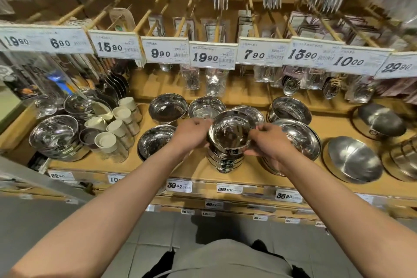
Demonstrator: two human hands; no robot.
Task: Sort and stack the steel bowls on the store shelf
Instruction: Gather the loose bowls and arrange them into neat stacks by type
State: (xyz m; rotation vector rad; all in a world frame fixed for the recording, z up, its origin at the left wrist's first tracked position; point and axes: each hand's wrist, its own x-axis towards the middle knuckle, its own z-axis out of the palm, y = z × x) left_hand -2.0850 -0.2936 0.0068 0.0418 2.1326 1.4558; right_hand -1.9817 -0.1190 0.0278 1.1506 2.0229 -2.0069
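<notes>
Crowning a stack of bowls [225, 160] at the shelf [198, 171] front, the top bowl [230, 133] was pinched at its rim by left hand [191, 134] and right hand [268, 140]; keeping it level would probably nest it cleanly.

One head-worn wide-angle view looks forward and down, close over the shelf [203, 174].

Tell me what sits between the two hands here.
In the head view, the top steel bowl of a stack, gripped between left hand and right hand.
</notes>
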